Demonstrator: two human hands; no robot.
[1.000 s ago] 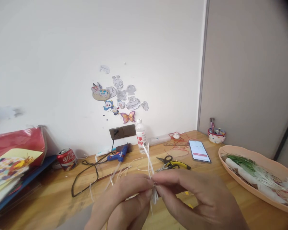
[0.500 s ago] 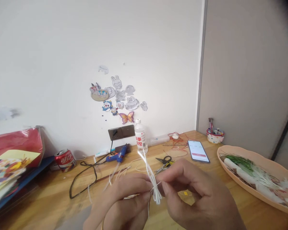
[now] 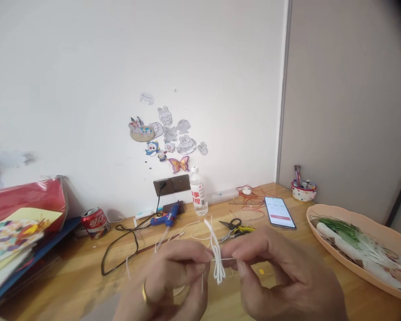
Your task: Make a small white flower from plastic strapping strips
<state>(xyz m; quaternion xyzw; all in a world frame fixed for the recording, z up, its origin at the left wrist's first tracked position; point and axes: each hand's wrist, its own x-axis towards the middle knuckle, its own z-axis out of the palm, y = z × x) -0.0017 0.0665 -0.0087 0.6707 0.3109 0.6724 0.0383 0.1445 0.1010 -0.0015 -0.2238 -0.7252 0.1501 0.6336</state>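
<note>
A looped bundle of white cord (image 3: 216, 258) hangs upright between my two hands, with a thin white thread (image 3: 227, 259) crossing its middle. Thumb and forefinger of my left hand (image 3: 173, 278), which wears a gold ring, pinch the thread on the bundle's left side. On the other side my right hand (image 3: 284, 276) pinches the thread, and the stretch between is straight. Behind the bundle lie scissors (image 3: 232, 225) with dark handles and a yellow-handled tool (image 3: 245, 230), partly hidden by my right hand.
A water bottle (image 3: 198, 191), a blue glue gun (image 3: 167, 217) and a phone (image 3: 280, 212) are at the back of the wooden table. A red can (image 3: 95, 223) and papers (image 3: 16, 240) lie left. To the right sits a peach tray (image 3: 334, 247) holding craft pieces; a small pot (image 3: 304, 191) stands behind.
My hands have drawn slightly apart, pulling the thread straight across the cord bundle. My right hand has shifted a little right, and the view has turned slightly left.
</note>
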